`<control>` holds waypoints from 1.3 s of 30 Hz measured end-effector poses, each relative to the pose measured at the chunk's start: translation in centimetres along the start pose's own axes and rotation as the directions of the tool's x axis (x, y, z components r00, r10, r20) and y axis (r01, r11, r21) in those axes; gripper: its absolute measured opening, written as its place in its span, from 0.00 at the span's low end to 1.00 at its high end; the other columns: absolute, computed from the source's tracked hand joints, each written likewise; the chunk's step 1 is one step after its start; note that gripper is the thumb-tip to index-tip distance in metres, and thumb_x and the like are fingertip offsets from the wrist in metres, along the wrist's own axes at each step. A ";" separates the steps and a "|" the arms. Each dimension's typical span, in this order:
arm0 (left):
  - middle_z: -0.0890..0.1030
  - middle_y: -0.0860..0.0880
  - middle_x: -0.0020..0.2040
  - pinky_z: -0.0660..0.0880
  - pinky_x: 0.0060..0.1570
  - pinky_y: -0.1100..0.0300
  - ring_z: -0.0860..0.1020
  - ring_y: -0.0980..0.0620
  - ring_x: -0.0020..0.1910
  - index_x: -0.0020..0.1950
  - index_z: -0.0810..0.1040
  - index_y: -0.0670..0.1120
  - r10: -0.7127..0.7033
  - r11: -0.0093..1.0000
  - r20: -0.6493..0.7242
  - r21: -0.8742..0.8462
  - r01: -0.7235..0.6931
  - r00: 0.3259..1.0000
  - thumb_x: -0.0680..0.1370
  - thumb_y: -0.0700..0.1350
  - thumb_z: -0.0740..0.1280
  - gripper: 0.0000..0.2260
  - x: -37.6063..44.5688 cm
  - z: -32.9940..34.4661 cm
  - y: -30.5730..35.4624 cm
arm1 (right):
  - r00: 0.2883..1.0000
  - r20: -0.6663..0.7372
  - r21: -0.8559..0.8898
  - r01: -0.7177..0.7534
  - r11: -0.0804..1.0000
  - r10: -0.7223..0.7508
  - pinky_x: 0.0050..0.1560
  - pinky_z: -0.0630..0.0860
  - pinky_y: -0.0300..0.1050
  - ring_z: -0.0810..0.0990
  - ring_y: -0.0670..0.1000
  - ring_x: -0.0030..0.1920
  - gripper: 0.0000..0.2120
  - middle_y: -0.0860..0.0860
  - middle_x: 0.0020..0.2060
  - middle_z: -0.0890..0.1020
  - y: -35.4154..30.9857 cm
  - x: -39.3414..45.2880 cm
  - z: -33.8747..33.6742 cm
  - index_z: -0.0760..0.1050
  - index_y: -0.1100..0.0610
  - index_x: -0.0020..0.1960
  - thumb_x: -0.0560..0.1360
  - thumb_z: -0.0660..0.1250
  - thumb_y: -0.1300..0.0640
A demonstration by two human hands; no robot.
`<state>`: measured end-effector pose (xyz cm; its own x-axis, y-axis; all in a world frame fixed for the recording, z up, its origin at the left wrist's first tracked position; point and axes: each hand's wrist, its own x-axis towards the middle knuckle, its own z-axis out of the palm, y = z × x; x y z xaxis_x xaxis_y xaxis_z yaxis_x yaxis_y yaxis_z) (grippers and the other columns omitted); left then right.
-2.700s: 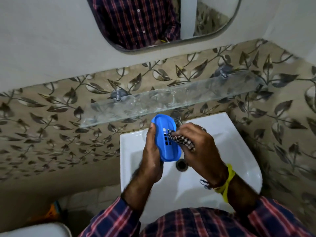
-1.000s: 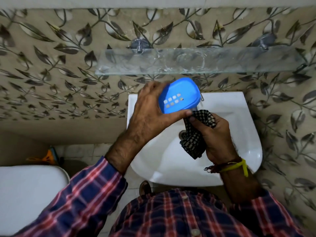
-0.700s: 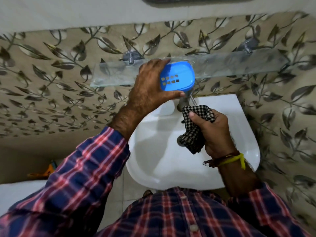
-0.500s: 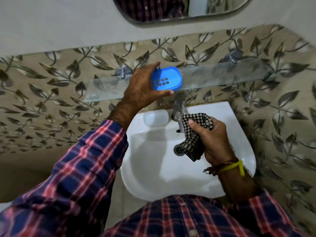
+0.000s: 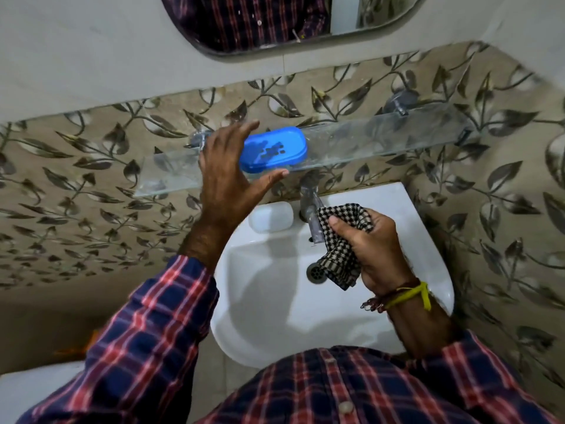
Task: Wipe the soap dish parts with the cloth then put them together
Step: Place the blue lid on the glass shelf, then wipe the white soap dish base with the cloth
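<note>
Soap dish point(image 5: 273, 149): blue, lying on the glass shelf point(image 5: 382, 141) above the sink point(image 5: 412, 240).
Left hand point(image 5: 227, 175): spread wide around the dish's left end, fingers straight.
Right hand point(image 5: 374, 249): curled tight on the checked cloth point(image 5: 339, 261), over the sink, by the tap point(image 5: 310, 209).

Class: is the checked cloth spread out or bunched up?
Bunched up: the right hand grips the checked cloth crumpled over the sink.

Smooth blue plastic oval soap dish point(image 5: 273, 149) on clear glass shelf point(image 5: 382, 142); woven black-and-white checked cloth point(image 5: 341, 240) (matt, crumpled); glossy white ceramic basin point(image 5: 275, 301); dull metal tap point(image 5: 312, 209).
</note>
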<state>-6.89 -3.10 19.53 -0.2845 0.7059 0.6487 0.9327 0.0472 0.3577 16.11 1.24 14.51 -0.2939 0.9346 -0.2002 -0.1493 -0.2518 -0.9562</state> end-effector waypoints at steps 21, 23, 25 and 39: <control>0.70 0.44 0.75 0.64 0.74 0.46 0.67 0.43 0.74 0.77 0.65 0.45 -0.491 0.776 0.567 -0.061 0.628 0.661 0.62 0.51 0.84 0.48 -12.5 10.1 -10.7 | 0.987 -0.158 -0.065 -0.037 0.997 0.026 0.37 0.81 0.43 0.84 0.48 0.35 0.09 0.48 0.34 0.87 1.3 0.8 -0.3 0.86 0.52 0.38 0.71 0.76 0.65; 0.70 0.46 0.76 0.64 0.73 0.46 0.67 0.44 0.74 0.78 0.63 0.47 -0.475 0.780 0.589 -0.063 0.623 0.654 0.60 0.54 0.85 0.51 -11.7 10.7 -11.2 | 0.979 -0.204 -0.071 -0.041 0.997 0.025 0.41 0.82 0.46 0.85 0.49 0.36 0.10 0.48 0.34 0.87 1.5 0.8 -0.8 0.86 0.50 0.38 0.71 0.76 0.64; 0.72 0.48 0.75 0.67 0.72 0.46 0.68 0.45 0.73 0.77 0.64 0.50 -0.457 0.798 0.591 -0.056 0.600 0.664 0.58 0.59 0.84 0.53 -10.7 11.4 -11.6 | 0.971 -0.235 -0.077 -0.054 0.996 0.034 0.45 0.83 0.49 0.85 0.50 0.38 0.09 0.49 0.36 0.87 1.7 0.6 -1.1 0.86 0.50 0.38 0.71 0.77 0.64; 0.68 0.44 0.72 0.66 0.72 0.46 0.65 0.42 0.70 0.73 0.68 0.47 0.138 0.987 0.496 -0.138 -0.079 0.857 0.63 0.24 0.68 0.40 -12.0 9.6 -8.7 | 0.944 -0.328 -0.035 -0.048 0.998 0.034 0.43 0.82 0.46 0.85 0.50 0.39 0.07 0.49 0.35 0.87 2.4 -0.8 -2.2 0.83 0.55 0.39 0.72 0.76 0.65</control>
<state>-9.49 -5.21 2.22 -0.0053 0.9623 0.2720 0.9127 -0.1065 0.3945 18.03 0.47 11.88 0.0275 0.9562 -0.2914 -0.1023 -0.2873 -0.9524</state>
